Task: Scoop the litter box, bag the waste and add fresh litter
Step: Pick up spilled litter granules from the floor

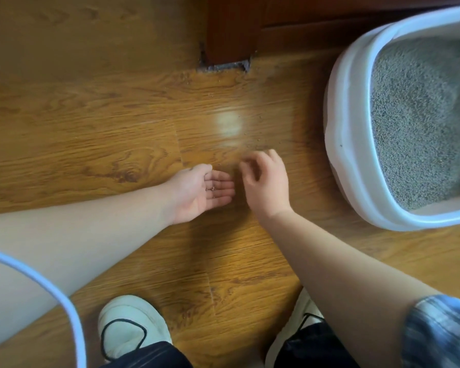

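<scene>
A white litter box with grey litter inside stands on the wood floor at the right. My left hand lies palm up just above the floor, cupped, with a few stray litter grains resting in it. My right hand hovers beside it with fingers curled and blurred, close to scattered grains on the floor. Whether the right fingers pinch a grain is hidden. No scoop or bag is in view.
A dark wooden furniture leg stands at the back with dust at its base. My two white shoes are at the bottom. A white curved cord crosses the lower left corner.
</scene>
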Motion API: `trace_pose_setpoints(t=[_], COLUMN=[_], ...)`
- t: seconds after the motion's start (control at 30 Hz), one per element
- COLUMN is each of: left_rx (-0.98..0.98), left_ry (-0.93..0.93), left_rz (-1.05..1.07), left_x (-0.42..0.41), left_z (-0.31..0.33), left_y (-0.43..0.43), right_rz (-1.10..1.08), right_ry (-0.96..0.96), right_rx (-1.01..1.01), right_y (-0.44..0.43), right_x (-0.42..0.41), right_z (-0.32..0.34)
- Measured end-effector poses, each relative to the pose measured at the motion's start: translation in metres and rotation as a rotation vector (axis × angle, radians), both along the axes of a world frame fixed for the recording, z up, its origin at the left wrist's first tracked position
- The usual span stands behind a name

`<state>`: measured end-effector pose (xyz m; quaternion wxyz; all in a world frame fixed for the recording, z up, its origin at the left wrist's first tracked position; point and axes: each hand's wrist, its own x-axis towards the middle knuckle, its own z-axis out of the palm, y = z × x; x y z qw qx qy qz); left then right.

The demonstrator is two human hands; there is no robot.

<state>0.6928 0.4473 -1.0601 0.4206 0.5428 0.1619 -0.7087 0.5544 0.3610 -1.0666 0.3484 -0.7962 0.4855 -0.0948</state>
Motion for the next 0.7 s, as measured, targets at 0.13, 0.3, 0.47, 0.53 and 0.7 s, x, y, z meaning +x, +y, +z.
trace_pose_setpoints(t=[0.13, 0.3, 0.47, 0.53, 0.7], left_rx=[-0.013, -0.037, -0.054, -0.055, -0.064], left_ry=[-0.003, 0.009, 0.037, 0.041, 0.039], left_rz=[-0.017, -0.019, -0.017, -0.023, -0.018], left_x=[0.002, 0.004, 0.003, 0.003, 0.003], left_z=[0.0, 0.001, 0.002, 0.002, 0.004], left_y=[-0.004, -0.012, -0.017, -0.017, -0.019], right_rz=[-0.232, -0.239, -0.192, -0.18, -0.186], right_ry=[0.079, 0.137, 0.103, 0.12, 0.128], right_rx=[-0.01, -0.014, -0.051, -0.057, -0.009], right_y=[-0.046, -0.066, -0.067, -0.067, -0.067], right_x=[-0.01, -0.017, -0.017, -0.018, -0.011], right_z=[-0.005, -0.014, -0.016, -0.016, -0.011])
